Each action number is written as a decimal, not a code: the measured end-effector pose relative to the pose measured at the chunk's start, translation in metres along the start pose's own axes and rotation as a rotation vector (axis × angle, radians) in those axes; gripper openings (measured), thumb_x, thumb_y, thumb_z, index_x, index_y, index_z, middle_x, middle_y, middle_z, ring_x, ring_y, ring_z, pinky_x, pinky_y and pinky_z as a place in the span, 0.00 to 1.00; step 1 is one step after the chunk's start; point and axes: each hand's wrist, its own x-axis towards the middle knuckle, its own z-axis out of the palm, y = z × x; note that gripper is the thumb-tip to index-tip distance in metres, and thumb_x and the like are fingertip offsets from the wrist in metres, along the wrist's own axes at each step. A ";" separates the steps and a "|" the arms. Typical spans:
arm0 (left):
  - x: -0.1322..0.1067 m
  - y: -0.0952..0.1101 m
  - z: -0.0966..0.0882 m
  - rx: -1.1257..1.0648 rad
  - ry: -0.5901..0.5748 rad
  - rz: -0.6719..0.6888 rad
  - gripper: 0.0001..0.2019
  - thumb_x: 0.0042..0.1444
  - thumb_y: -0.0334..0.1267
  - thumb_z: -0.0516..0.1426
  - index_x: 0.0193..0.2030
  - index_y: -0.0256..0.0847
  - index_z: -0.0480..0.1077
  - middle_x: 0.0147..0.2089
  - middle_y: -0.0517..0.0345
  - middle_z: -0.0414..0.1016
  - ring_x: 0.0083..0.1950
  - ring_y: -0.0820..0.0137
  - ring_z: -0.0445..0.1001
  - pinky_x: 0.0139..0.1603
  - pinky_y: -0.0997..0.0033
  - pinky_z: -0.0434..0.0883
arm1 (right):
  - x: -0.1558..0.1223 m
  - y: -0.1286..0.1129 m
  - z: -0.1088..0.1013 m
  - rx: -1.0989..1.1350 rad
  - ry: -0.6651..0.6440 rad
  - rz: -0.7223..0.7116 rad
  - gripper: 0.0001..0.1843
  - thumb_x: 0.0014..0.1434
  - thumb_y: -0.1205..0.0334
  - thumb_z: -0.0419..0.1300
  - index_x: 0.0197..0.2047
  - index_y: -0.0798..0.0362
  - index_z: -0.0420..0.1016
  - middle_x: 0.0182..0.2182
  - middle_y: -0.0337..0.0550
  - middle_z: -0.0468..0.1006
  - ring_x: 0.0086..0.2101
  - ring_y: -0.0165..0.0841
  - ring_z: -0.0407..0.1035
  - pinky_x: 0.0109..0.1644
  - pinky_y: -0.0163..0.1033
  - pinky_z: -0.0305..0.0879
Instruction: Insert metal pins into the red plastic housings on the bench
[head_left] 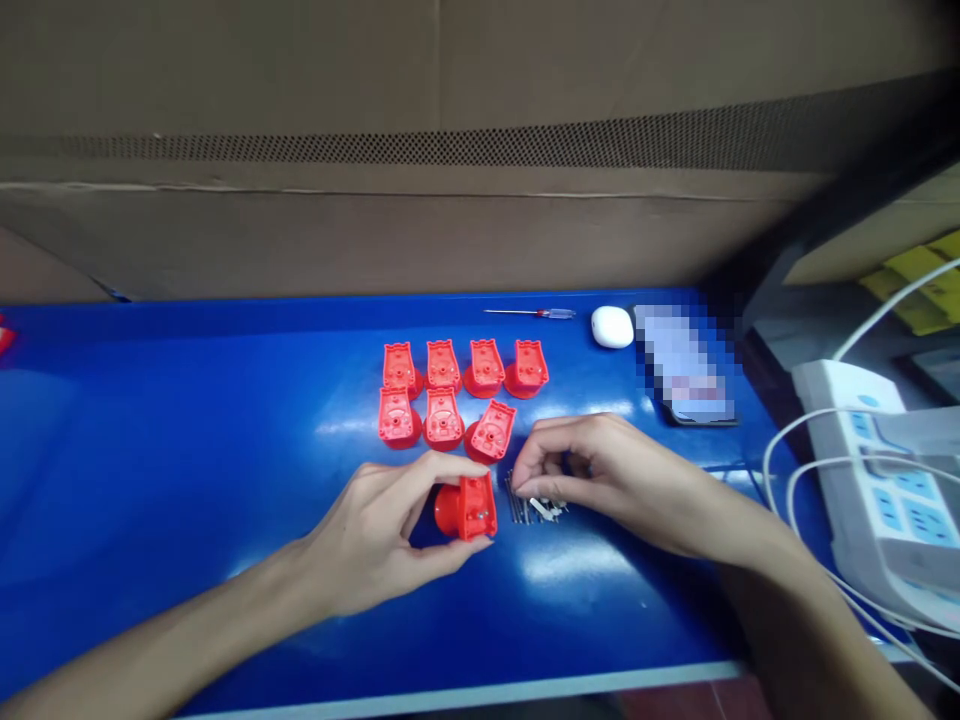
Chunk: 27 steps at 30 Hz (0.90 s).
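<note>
My left hand (397, 530) grips a red plastic housing (477, 505) between thumb and fingers, its open side with small metal bits facing up. To the right of it, my right hand (592, 465) is closed in a pinch over a small pile of metal pins (517, 505) and white plastic pieces (544, 510). Whatever sits between those fingertips is too small or hidden to make out. Just beyond both hands, several matching red housings (442, 415) stand in two rows, the nearest right one (491, 430) turned at an angle.
A screwdriver (555, 314) lies at the back of the blue table (225, 420). Beside it are a white rounded case (612, 327) and a phone (686, 365). A white power strip (885, 480) with loose cables stands at the right. Behind rises a cardboard wall (375, 240).
</note>
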 end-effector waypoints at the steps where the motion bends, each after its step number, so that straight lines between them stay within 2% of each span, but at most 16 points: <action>1: 0.000 0.000 0.000 0.001 -0.001 -0.002 0.22 0.63 0.38 0.71 0.61 0.44 0.73 0.26 0.74 0.68 0.22 0.79 0.61 0.25 0.78 0.61 | 0.000 0.000 0.000 -0.002 0.004 -0.003 0.10 0.74 0.54 0.67 0.45 0.50 0.86 0.38 0.39 0.85 0.35 0.33 0.74 0.39 0.37 0.67; 6: -0.001 0.000 -0.001 0.014 -0.012 -0.009 0.23 0.63 0.38 0.71 0.62 0.45 0.73 0.26 0.74 0.68 0.22 0.79 0.61 0.25 0.78 0.60 | 0.001 -0.003 0.000 -0.002 0.031 -0.002 0.09 0.74 0.54 0.67 0.45 0.49 0.85 0.37 0.39 0.85 0.34 0.32 0.73 0.39 0.36 0.66; 12: 0.000 0.001 -0.002 0.026 -0.008 -0.004 0.23 0.63 0.38 0.71 0.62 0.45 0.73 0.30 0.70 0.73 0.24 0.78 0.64 0.27 0.77 0.63 | -0.001 -0.006 0.000 -0.010 0.096 0.011 0.14 0.74 0.48 0.66 0.52 0.48 0.85 0.35 0.38 0.82 0.33 0.33 0.71 0.37 0.37 0.65; 18: 0.000 0.002 -0.002 0.054 0.016 0.017 0.20 0.63 0.39 0.71 0.60 0.45 0.74 0.38 0.63 0.79 0.28 0.76 0.69 0.30 0.75 0.67 | -0.003 -0.010 0.001 0.026 0.131 0.000 0.15 0.73 0.46 0.66 0.48 0.48 0.85 0.34 0.38 0.82 0.32 0.33 0.70 0.36 0.38 0.65; 23: -0.001 0.000 -0.001 0.039 0.014 0.007 0.20 0.63 0.41 0.71 0.59 0.44 0.74 0.38 0.63 0.81 0.29 0.76 0.72 0.31 0.75 0.69 | -0.006 -0.016 0.010 0.048 0.139 -0.109 0.13 0.73 0.48 0.68 0.44 0.49 0.85 0.30 0.37 0.78 0.29 0.31 0.67 0.33 0.37 0.62; 27: 0.000 0.000 -0.001 0.024 0.016 0.008 0.20 0.63 0.43 0.72 0.58 0.44 0.74 0.40 0.62 0.83 0.28 0.77 0.72 0.31 0.75 0.70 | -0.002 -0.015 0.023 -0.065 0.132 -0.261 0.09 0.73 0.53 0.68 0.46 0.50 0.84 0.30 0.36 0.76 0.29 0.30 0.66 0.34 0.36 0.61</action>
